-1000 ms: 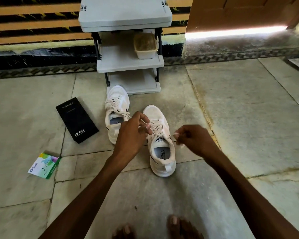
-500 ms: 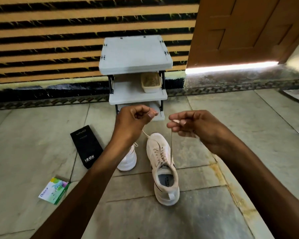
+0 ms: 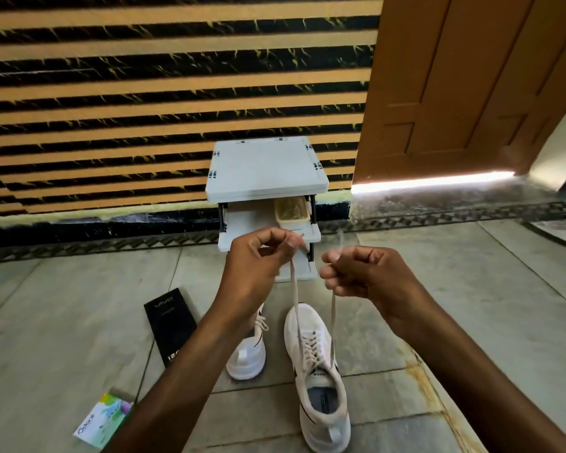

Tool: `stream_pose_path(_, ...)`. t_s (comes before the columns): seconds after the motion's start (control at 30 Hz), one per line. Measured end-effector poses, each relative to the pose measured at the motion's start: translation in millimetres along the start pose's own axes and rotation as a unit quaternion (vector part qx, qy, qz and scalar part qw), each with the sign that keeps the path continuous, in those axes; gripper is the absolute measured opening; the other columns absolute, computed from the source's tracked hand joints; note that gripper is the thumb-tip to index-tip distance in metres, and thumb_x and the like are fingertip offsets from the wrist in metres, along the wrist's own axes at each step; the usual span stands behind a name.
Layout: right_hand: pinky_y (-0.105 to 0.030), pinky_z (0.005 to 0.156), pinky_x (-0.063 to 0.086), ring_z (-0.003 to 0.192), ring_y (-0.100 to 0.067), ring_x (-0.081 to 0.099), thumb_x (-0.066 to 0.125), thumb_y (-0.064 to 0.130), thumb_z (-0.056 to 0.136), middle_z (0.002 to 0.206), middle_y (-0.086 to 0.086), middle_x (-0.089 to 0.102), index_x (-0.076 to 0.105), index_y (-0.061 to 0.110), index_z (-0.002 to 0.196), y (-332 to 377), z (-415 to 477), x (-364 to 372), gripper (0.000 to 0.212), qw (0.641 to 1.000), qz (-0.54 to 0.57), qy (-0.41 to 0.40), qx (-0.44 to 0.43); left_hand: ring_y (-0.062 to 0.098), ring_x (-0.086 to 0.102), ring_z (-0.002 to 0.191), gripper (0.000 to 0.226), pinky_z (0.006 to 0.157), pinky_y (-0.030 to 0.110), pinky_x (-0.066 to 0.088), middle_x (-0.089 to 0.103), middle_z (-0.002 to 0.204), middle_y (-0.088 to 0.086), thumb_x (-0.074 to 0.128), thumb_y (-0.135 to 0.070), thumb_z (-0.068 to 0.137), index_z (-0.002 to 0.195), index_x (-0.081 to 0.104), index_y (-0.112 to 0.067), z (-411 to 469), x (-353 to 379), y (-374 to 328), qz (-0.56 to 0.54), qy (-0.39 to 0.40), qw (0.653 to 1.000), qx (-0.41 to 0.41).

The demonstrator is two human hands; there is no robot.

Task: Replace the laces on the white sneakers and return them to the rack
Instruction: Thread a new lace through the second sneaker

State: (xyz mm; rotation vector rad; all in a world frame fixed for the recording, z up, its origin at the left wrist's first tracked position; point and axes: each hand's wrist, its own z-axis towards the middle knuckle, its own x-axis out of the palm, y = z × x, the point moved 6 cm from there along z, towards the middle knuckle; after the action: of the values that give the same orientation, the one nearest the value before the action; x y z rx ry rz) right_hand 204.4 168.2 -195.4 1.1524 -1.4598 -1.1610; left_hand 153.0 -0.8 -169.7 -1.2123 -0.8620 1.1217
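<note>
**Early stage: lace ends pulled up**

The left hand (image 3: 258, 256) and the right hand (image 3: 363, 273) each pinch one end of the lace (image 3: 294, 289), drawn up from the nearer sneaker (image 3: 317, 371) on the floor (image 3: 79, 305). The second sneaker (image 3: 247, 358) stands beside it. Both are off the rack (image 3: 265, 165); I think most work remains.

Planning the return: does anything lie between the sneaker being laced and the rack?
Nothing visible on the floor between sneaker and rack. Only the left hand and right hand, pinching its lace ends, hang above that path.
</note>
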Motion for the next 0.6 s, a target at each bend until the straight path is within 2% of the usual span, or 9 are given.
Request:
stream_pose_path(0.07, -0.021, 0.054, 0.049, 0.061, -0.013, 0.060, 0.063, 0.023, 0.093, 0.072, -0.005, 0.071, 0.076, 0.009, 0.094, 5, 0, -3, 0.019, 0.996, -0.062, -0.043, -0.052, 0.008, 0.058, 0.063, 0.008, 0.060, 0.018, 0.047, 0.067, 0.069, 0.001, 0.068, -0.019, 0.086, 0.084, 0.073, -0.014, -1, -1, 1, -0.044, 0.000, 0.999, -0.012)
stream_pose_path(0.13, -0.016, 0.052, 0.042, 0.058, -0.001, 0.056, 0.063, 0.027, 0.093, 0.068, 0.008, 0.068, 0.078, 0.017, 0.090, 11, 0, -4, 0.018, 0.982, -0.127, -0.084, -0.109, 0.016, 0.061, 0.065, 0.007, 0.063, 0.022, 0.051, 0.068, 0.070, 0.006, 0.069, -0.016, 0.085, 0.085, 0.073, -0.011, -2, 0, 1, -0.060, 0.001, 0.998, -0.016)
stream_pose_path(0.23, -0.016, 0.056, 0.042, 0.069, 0.004, 0.059, 0.063, 0.032, 0.092, 0.086, 0.013, 0.071, 0.078, 0.024, 0.090, 16, -1, -2, 0.017, 0.963, -0.184, -0.107, -0.165, 0.018, 0.065, 0.067, 0.009, 0.066, 0.025, 0.054, 0.070, 0.073, 0.009, 0.069, -0.011, 0.086, 0.093, 0.073, -0.005, -3, 3, 0, -0.052, 0.003, 0.999, -0.013)
stream_pose_path(0.43, -0.019, 0.053, 0.047, 0.064, 0.001, 0.059, 0.064, 0.035, 0.085, 0.073, 0.013, 0.071, 0.077, 0.026, 0.089, 21, -7, -2, 0.016, 0.963, -0.149, -0.111, -0.194, 0.016, 0.068, 0.068, 0.014, 0.067, 0.024, 0.055, 0.072, 0.075, 0.006, 0.072, -0.014, 0.084, 0.096, 0.074, -0.006, -6, 8, -6, -0.024, 0.013, 1.000, -0.006)
stream_pose_path(0.6, -0.016, 0.054, 0.047, 0.064, -0.003, 0.063, 0.073, 0.028, 0.081, 0.075, 0.002, 0.074, 0.078, 0.017, 0.093, 21, -10, -1, 0.017, 0.964, -0.107, -0.119, -0.212, 0.008, 0.068, 0.070, 0.017, 0.063, 0.018, 0.051, 0.073, 0.078, 0.000, 0.077, -0.018, 0.079, 0.093, 0.075, -0.008, -9, 6, -10, -0.013, -0.004, 1.000, 0.007)
